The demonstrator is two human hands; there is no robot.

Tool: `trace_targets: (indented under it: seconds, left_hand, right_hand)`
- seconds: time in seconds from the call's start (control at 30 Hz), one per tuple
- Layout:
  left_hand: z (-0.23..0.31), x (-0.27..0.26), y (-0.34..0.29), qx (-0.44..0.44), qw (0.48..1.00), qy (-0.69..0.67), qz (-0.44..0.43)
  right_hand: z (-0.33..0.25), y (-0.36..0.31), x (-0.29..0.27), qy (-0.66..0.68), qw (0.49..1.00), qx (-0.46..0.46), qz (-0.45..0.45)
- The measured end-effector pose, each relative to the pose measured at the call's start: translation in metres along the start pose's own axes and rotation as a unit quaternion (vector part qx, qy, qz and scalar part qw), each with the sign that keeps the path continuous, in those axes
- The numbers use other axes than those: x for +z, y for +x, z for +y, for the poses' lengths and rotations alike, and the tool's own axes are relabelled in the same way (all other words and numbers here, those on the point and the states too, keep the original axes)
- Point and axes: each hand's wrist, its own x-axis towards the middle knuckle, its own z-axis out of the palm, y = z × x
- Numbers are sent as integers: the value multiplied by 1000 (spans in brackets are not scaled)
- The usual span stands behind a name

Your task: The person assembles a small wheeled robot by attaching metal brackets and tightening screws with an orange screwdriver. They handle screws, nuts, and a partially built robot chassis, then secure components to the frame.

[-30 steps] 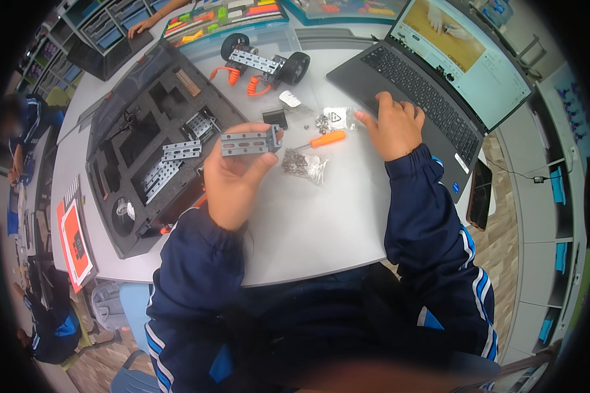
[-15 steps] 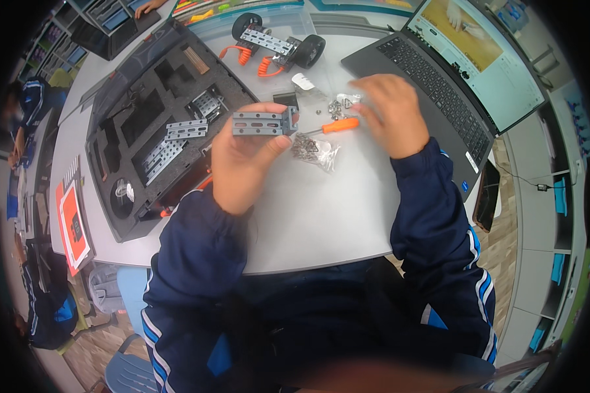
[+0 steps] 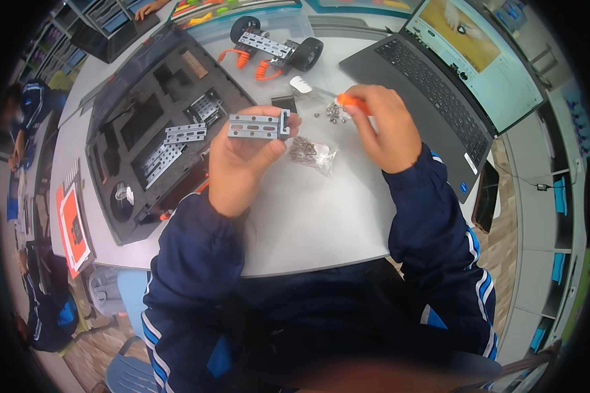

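A grey metal bracket (image 3: pixel 258 126) with slotted holes is held up above the worktop (image 3: pixel 321 216) by the left hand (image 3: pixel 242 160); its grip is closed around the piece, thumb below and fingers on top. An orange-handled screwdriver (image 3: pixel 351 102) is held by the right hand (image 3: pixel 385 128), whose grip is closed on the handle, near the right end of the bracket. Small screws (image 3: pixel 334 112) and a clear bag of parts (image 3: pixel 313 153) are seen on the worktop between the hands. A black foam case (image 3: pixel 147 134) lies at the left, an open laptop (image 3: pixel 439 85) at the right, and a small wheeled frame (image 3: pixel 275 46) behind.
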Motion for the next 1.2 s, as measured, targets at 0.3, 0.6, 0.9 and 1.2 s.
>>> trace_targets:
  seconds: [0.3, 0.6, 0.9, 1.2]
  left_hand:
    - [3, -4, 2, -31, 995, -94, -26]
    - [2, -1, 0, -33, 994, -103, -13]
    - [1, 1, -2, -18, 1000, -24, 7]
    - [-2, -2, -2, -4, 1000, -1, 17]
  right_hand:
    - [-29, -2, -12, 94, 991, -77, 53]
    - [-26, -4, -7, 86, 992, -75, 55]
    - [-23, -5, -2, 142, 989, -18, 40]
    - [-23, -10, -4, 250, 959, 101, -86]
